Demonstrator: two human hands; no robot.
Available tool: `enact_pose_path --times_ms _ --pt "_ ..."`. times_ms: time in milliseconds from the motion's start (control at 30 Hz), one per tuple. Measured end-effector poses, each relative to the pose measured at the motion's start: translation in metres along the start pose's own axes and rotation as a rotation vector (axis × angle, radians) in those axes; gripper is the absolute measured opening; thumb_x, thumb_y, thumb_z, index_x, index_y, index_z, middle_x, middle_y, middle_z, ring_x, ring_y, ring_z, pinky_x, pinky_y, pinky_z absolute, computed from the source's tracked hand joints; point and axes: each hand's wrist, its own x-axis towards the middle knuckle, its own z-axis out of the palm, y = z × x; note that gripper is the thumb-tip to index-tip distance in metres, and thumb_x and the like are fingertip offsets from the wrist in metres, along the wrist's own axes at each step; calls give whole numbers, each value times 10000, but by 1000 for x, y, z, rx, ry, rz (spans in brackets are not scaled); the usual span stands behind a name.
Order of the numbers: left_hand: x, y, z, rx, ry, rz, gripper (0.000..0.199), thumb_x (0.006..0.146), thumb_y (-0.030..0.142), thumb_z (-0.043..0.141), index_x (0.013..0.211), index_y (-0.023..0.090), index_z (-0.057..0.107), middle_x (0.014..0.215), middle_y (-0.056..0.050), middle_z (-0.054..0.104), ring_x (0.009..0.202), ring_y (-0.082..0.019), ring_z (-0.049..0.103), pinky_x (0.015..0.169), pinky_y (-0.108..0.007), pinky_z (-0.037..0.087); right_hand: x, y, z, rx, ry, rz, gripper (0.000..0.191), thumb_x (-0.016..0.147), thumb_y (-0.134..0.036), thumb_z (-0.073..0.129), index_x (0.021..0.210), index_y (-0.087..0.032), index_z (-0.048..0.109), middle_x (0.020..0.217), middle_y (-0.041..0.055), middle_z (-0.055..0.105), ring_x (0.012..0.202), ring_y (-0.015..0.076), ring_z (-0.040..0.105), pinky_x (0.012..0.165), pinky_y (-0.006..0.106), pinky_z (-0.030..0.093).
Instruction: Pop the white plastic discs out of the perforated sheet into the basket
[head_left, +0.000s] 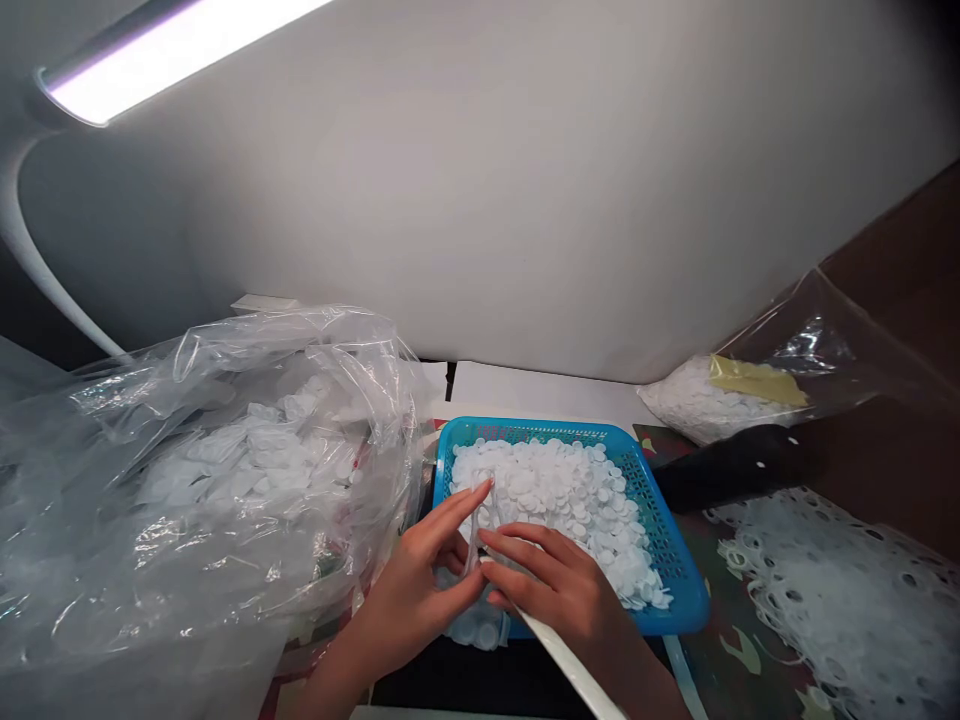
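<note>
Many small white round pieces (570, 490) fill a blue plastic basket (686, 580) in the middle of the view. Over the basket's near left part, my left hand (424, 580) holds a clear plastic piece (474, 540) between thumb and fingers. My right hand (551, 575) is close beside it, its fingertips together at the same clear piece. A long white strip (570, 665) runs from under my right fingers toward the bottom edge. Below my hands, a clear bag with round pieces (476, 628) hangs at the basket's near edge.
On the left lies a large clear plastic bag (375, 400) with white pieces inside. A tied clear bag (682, 400) with a yellow label stands back right. A black object (727, 465) and a heap of translucent ringed scraps (847, 600) lie at right. A lamp (180, 50) shines upper left.
</note>
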Motion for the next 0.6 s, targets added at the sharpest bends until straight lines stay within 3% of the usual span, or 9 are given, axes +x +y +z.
enact_pose_path --times_ms 200,467,600 --pt "0 1 1 22 2 -3 678 820 73 564 1399 372 375 1395 -32 459 700 -74 507 653 -201 500 -4 3 7 -34 -72 -11 156 890 -173 587 1033 -172 650 1170 75 677 1065 217 614 841 367 566" --pt "1 2 0 34 7 -1 615 858 144 565 1407 345 375 1376 -61 471 702 -83 515 649 -208 506 -5 4 8 14 69 -35 192 912 -195 559 1094 -190 618 1116 75 705 998 192 643 806 344 564" --pt "0 2 0 49 6 4 600 870 196 577 1412 348 369 1358 -59 482 676 -80 507 645 -212 513 -3 5 3 82 72 -18 217 933 -181 517 1136 -187 593 1103 78 708 992 185 641 815 339 561"
